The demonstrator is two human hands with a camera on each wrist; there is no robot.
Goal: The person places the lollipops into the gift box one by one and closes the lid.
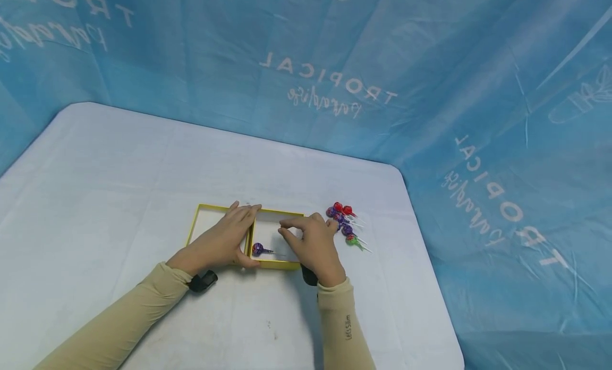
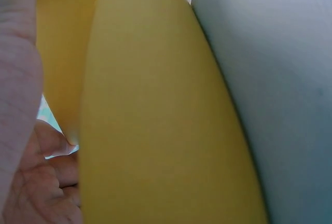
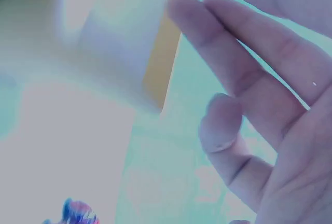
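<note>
Two shallow yellow boxes with white insides stand side by side, a left box (image 1: 192,226) and a right box (image 1: 279,265). My left hand (image 1: 222,234) lies across their meeting edges, gripping them with fingers at the far rim and thumb at the near wall. In the left wrist view, a yellow wall (image 2: 161,115) fills the middle. One purple-wrapped lollipop (image 1: 257,249) lies inside the right box near its front left corner, stick pointing right. Over that box's right side hovers my right hand (image 1: 313,242), thumb and forefinger slightly apart, nothing visible between them.
Right of the boxes, several lollipops lie in a loose group on the white table (image 1: 382,285), including a red lollipop (image 1: 347,210) and a green lollipop (image 1: 353,240). A blue printed curtain (image 1: 306,131) hangs behind the table and along its right side.
</note>
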